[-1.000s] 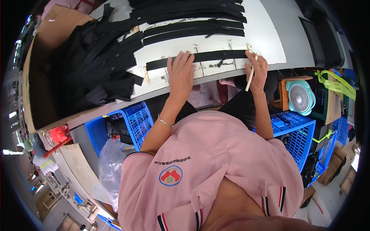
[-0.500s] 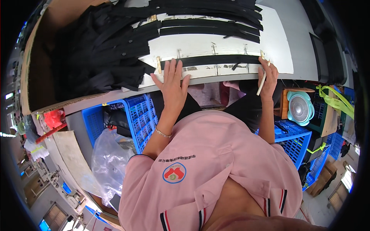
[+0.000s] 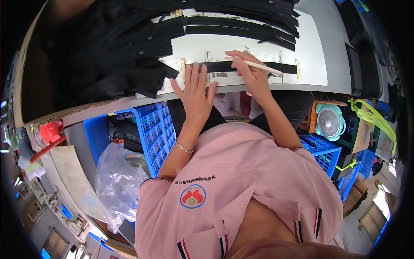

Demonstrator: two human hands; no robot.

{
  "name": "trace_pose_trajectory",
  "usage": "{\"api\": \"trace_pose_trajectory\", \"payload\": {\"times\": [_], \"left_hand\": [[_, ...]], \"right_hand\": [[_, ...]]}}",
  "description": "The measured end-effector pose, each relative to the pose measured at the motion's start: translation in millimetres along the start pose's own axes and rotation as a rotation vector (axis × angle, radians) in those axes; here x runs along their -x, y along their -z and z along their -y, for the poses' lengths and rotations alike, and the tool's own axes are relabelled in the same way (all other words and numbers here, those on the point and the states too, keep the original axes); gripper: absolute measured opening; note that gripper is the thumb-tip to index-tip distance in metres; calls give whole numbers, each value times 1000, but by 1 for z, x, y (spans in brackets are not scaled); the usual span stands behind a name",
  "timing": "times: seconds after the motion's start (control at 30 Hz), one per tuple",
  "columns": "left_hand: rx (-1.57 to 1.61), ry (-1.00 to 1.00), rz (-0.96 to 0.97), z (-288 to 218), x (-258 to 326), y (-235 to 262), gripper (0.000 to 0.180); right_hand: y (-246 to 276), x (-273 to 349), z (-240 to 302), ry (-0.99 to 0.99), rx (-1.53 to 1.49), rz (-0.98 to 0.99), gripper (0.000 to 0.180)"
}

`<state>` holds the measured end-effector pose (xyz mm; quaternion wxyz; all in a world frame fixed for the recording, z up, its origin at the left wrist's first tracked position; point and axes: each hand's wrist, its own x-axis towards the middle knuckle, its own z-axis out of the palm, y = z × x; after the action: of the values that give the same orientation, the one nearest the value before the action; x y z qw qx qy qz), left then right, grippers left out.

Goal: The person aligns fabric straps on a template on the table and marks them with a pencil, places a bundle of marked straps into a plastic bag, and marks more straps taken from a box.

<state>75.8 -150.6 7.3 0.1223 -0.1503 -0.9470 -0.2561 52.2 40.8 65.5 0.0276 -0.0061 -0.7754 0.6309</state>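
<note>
From the head view, here are both hands at work above the white board (image 3: 311,54) on the counter (image 3: 335,56). The left hand (image 3: 195,96) lies flat, fingers spread wide, tips on the left end of a black strip (image 3: 221,66) that runs sideways along the near part of the board. The right hand (image 3: 257,84) is over the strip's right half, its fingers closed around a slim white pencil (image 3: 269,69), which slants across the strip with its tip toward the left hand. A brass-coloured piece (image 3: 183,68) sits just beside the strip's left end, and another (image 3: 297,69) is at its right end. Farther back, more black strips (image 3: 241,30) lie in rows; off to the left, a dark heap of strips (image 3: 116,64) fills the cardboard box (image 3: 71,113) and spills onto the board. Below the counter's edge stands a blue crate (image 3: 156,134), and over to the right, a round turquoise fan (image 3: 331,121).
</note>
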Motion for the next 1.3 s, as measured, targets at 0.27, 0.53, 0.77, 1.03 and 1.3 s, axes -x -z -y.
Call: {"api": "trace_pose_trajectory", "payload": {"times": [0.27,0.53,0.77,1.03,1.3], "left_hand": [[14,-3,-34,0,0,0,54],[26,-10,-55,1,1,-2,53],[-6,-1,-38,0,1,-1,54],[-6,-11,-58,-2,-1,-2,51],[-16,-4,-26,-1,0,-3,53]], "right_hand": [[-47,-19,-43,114,74,-32,19],[-49,-19,-42,136,120,-5,17],[-46,-17,-43,160,100,-18,18],[-41,-16,-41,126,115,71,20],[-30,-12,-42,109,-36,63,18]]}}
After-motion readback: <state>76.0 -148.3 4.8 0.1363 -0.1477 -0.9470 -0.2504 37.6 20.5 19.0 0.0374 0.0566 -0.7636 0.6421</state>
